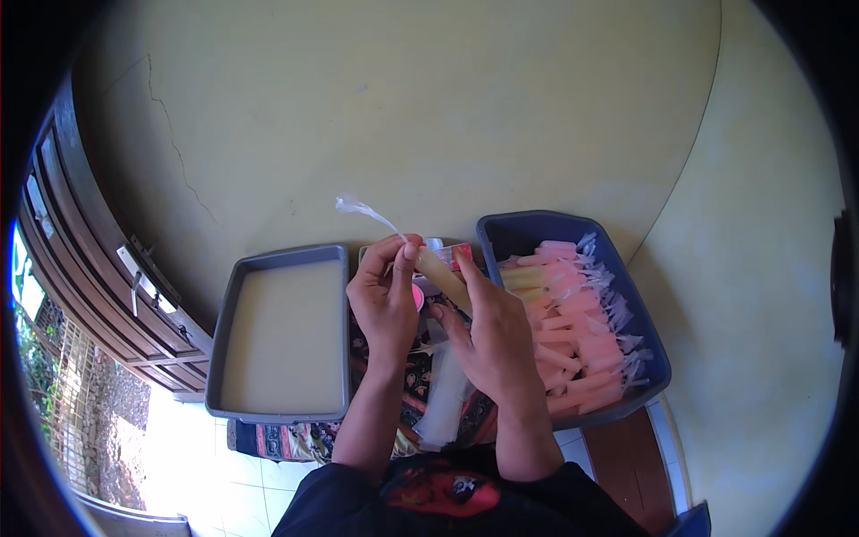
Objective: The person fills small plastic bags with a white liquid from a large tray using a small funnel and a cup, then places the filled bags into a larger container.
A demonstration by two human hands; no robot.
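My left hand (383,300) pinches the neck of a filled plastic ice pop tube (441,276), pale yellow, near its upper end. From that pinch the loose plastic tail (365,209) sticks up to the left. The body of the tube lies in my right hand (501,345), whose fingers wrap round it from the right. Below my hands a stack of flat clear plastic sleeves (445,398) rests on a dark patterned cloth (416,389). Partly hidden behind my left hand is a small pink round thing (418,296).
On the left stands a grey tray (345,358) of milky liquid (286,340). To the right a dark blue-grey tub (651,340) holds many filled tubes, mostly pink (582,358), some pale yellow. A red-and-white box (459,256) sits behind my hands. A wooden door (112,233) stands far left.
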